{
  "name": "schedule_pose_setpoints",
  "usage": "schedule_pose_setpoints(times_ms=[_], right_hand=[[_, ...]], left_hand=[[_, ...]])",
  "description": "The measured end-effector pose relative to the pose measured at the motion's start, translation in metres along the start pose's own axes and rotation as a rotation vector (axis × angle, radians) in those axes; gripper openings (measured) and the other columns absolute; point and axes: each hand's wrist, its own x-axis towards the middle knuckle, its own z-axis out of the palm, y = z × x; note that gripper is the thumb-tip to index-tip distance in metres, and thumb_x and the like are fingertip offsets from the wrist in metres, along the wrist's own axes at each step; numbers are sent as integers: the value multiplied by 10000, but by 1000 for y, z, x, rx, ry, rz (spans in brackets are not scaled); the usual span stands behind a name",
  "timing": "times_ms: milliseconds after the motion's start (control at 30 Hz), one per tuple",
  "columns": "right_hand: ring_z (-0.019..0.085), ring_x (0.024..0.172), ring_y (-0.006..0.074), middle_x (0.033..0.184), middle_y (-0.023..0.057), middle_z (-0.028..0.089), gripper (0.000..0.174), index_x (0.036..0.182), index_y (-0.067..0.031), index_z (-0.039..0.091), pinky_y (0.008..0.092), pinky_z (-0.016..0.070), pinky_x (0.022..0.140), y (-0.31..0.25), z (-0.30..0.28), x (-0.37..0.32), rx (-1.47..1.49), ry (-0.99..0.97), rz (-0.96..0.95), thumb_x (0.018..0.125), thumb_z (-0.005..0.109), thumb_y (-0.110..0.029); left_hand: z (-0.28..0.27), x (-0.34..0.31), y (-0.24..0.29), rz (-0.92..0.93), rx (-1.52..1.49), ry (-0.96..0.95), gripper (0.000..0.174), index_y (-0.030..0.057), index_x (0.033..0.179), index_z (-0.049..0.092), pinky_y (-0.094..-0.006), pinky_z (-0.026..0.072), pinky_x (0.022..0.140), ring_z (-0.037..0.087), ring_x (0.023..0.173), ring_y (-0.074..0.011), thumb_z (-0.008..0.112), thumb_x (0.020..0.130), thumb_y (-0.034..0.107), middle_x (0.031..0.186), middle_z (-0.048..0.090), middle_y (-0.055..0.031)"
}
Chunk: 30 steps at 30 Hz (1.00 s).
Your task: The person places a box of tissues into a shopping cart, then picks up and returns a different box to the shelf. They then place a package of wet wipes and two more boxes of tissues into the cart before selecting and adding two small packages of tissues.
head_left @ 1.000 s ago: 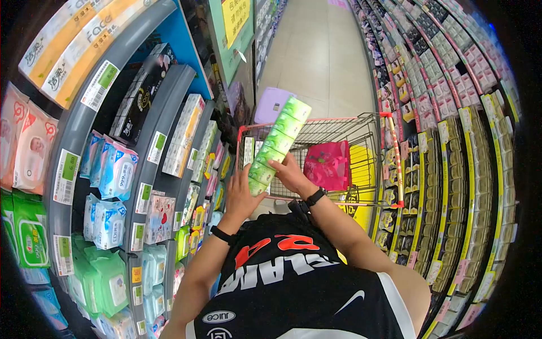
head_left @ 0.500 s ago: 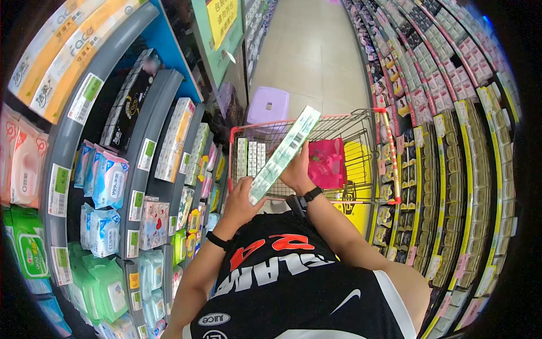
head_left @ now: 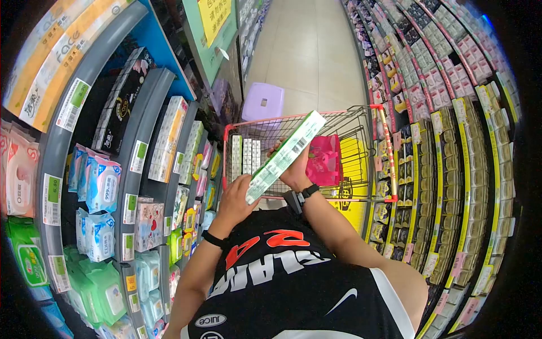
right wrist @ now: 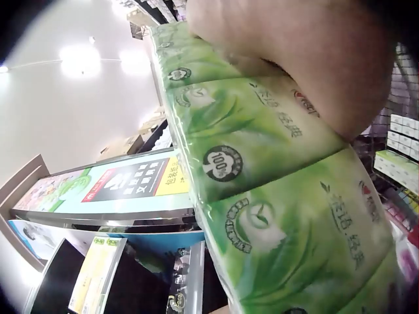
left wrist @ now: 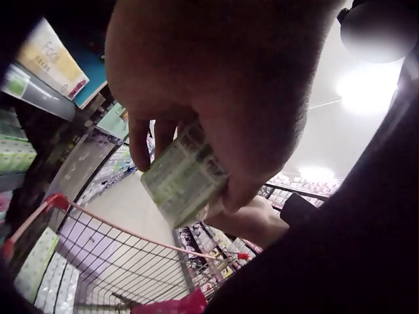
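Both hands hold a long green-and-white tissue pack (head_left: 287, 157) slanted above the shopping cart, its narrow printed side with a barcode facing up. The left hand (head_left: 236, 199) grips the lower end, with fingers and thumb on opposite sides in the left wrist view, around the pack (left wrist: 184, 176). Farther up, the right hand (head_left: 296, 166) supports the pack from its far side, partly hidden behind it. Green printed leaves cover the broad face of the pack (right wrist: 262, 170) in the right wrist view, where the right hand (right wrist: 294, 52) lies along its edge.
The cart (head_left: 311, 198) holds white packs (head_left: 252, 156) at its left and a pink bag (head_left: 323, 161). A purple stool (head_left: 263, 101) stands beyond it. Shelves of tissues and wipes (head_left: 103, 185) line the left; racks of small packets (head_left: 446, 169) line the right.
The pack has turned from its green broad face to its narrow barcode side. The right hand has shifted behind it, and the cart and shelves sit slightly farther left in view.
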Motion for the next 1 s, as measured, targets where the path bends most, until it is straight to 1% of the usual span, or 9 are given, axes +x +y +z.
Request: schedule_pose_setpoints(times_ms=[100, 200, 233, 333, 367, 433, 667, 800, 1000], right_hand=[[615, 967, 293, 1002, 102, 638, 741, 1125, -94, 592, 476, 492, 905, -2, -4, 2, 1, 27, 25, 916, 353, -764], [593, 1143, 297, 1259, 103, 609, 658, 1332, -100, 520, 493, 453, 1022, -3, 7, -6, -58, -28, 104, 977, 394, -639], [586, 1163, 294, 1296, 103, 594, 644, 1352, -98, 507, 491, 450, 1028, -1, 7, -5, -102, -39, 133, 985, 400, -616], [566, 1218, 265, 1377, 89, 556, 512, 1393, -90, 472, 466, 454, 1037, 7, -6, -3, -284, -164, 264, 1004, 513, -420], [564, 1222, 257, 1375, 86, 558, 493, 1392, -87, 471, 461, 455, 1039, 12, -9, -5, -366, -165, 338, 999, 542, -376], [574, 1211, 227, 1355, 78, 573, 460, 1376, -73, 475, 436, 475, 1029, 16, -14, -7, -426, -109, 444, 978, 616, -256], [619, 1091, 217, 1243, 89, 611, 463, 1338, -48, 479, 399, 516, 947, 21, -57, 12, -778, 151, 464, 980, 608, -311], [659, 969, 232, 1142, 123, 644, 449, 1264, 13, 532, 389, 549, 817, 6, -91, 28, -978, 346, 440, 948, 632, -289], [666, 922, 182, 1102, 105, 672, 447, 1239, 16, 552, 338, 548, 784, -22, -156, 52, -1487, 291, 269, 886, 704, -213]], left_hand=[[-4, 3, 6, -71, -36, -18, 570, -5, 1242, 519, -437, 488, 918, 596, 1108, -376, 784, 792, 225, 1205, 587, -214], [7, -3, -19, -269, -516, -71, 518, -3, 1242, 508, -420, 493, 889, 627, 1044, -318, 743, 865, 263, 1065, 638, -166], [27, -8, -41, -200, -694, 23, 453, 23, 1257, 506, -346, 505, 735, 640, 850, -206, 655, 945, 316, 918, 646, -78], [0, -12, -32, -613, -1116, -197, 438, 45, 1280, 513, -269, 449, 589, 593, 680, -122, 590, 982, 357, 863, 634, -14], [-2, -14, -29, -602, -1062, -168, 446, 57, 1277, 526, -210, 381, 532, 556, 640, -54, 549, 998, 404, 869, 641, -19], [4, -21, -45, -633, -1098, -166, 449, 51, 1266, 528, -225, 409, 563, 568, 659, -72, 531, 1007, 417, 876, 643, -23], [58, -61, -100, -505, -852, -357, 464, 34, 1225, 549, -270, 464, 694, 585, 786, -110, 459, 1038, 448, 916, 648, -36], [76, -69, -92, -609, -768, -191, 392, 34, 1241, 550, -283, 472, 709, 569, 807, -111, 510, 1033, 365, 906, 633, -41], [78, -85, -72, -625, -641, -300, 375, 55, 1250, 566, -291, 487, 707, 573, 760, -128, 626, 972, 299, 884, 626, -47]])
